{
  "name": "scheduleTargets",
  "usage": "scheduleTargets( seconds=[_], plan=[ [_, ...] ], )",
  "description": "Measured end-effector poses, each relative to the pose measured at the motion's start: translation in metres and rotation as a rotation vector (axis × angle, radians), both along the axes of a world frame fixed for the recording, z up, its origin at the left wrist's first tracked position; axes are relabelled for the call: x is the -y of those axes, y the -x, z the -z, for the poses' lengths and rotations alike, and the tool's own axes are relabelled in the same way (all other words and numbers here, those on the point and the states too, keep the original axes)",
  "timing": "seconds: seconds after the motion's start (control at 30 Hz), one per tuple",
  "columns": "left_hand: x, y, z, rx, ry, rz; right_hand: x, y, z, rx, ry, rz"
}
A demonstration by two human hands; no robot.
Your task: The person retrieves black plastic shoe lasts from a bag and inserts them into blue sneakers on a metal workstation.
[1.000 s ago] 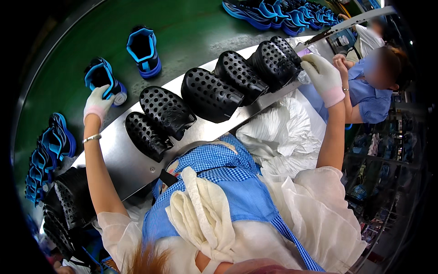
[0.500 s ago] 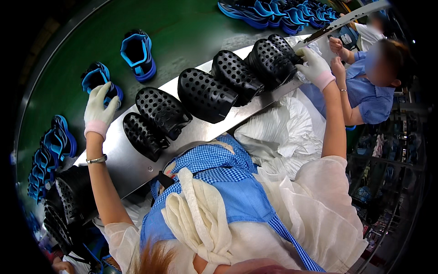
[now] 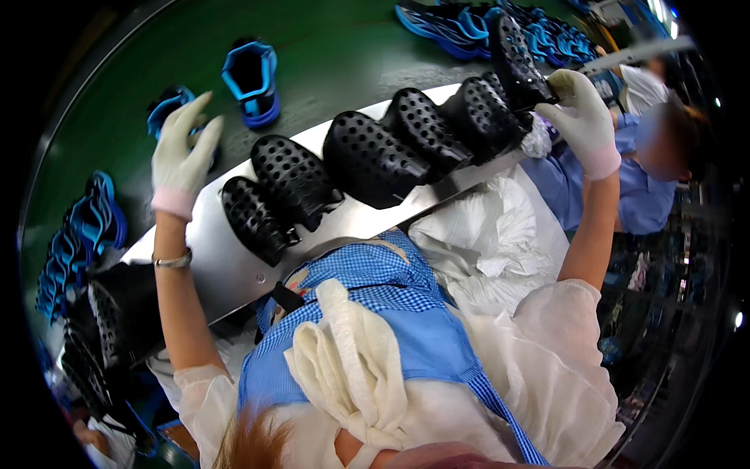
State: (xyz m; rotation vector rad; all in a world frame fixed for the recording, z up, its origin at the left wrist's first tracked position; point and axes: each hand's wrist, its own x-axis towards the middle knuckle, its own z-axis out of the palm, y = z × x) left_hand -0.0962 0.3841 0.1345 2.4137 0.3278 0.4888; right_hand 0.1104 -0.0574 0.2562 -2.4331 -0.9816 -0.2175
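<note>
My right hand (image 3: pixel 579 117), in a white glove with a pink cuff, grips the lower end of a black shoe insert (image 3: pixel 516 59) full of round holes. This insert stands tilted up above the right end of a metal shelf (image 3: pixel 212 264). On the shelf lies a row of several similar black inserts (image 3: pixel 371 156). My left hand (image 3: pixel 184 156), gloved alike, is raised with fingers and thumb apart and nothing in it. It partly hides a blue and black shoe (image 3: pixel 166 105) behind it. Another such shoe (image 3: pixel 251 84) stands to its right on the green surface.
Rows of blue and black shoes stand at the left (image 3: pixel 82 234) and at the far right (image 3: pixel 457 31). More perforated black inserts (image 3: pixel 105 324) are at the lower left. Crumpled white material (image 3: pixel 492 234) lies below the shelf. A co-worker (image 3: pixel 652 187) in blue sits at the right.
My right hand has lifted the black insert up from the right end of the row. My left hand has shifted slightly to the right and up, fingers spread.
</note>
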Motion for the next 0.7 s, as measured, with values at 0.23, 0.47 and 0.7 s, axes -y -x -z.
scheduleTargets(
  seconds=[0.23,0.47,0.7],
  plan=[
    [0.048,-0.004,-0.015,0.055,1.136,0.506,-0.163,0.085,0.003,-0.017,-0.020,-0.631],
    [0.025,0.015,0.004,0.283,1.509,0.405,-0.239,0.108,0.039,-0.349,-0.137,-0.641],
    [0.008,0.007,0.017,0.361,1.479,0.228,-0.280,0.100,0.045,-0.172,0.160,-0.473]
  ],
)
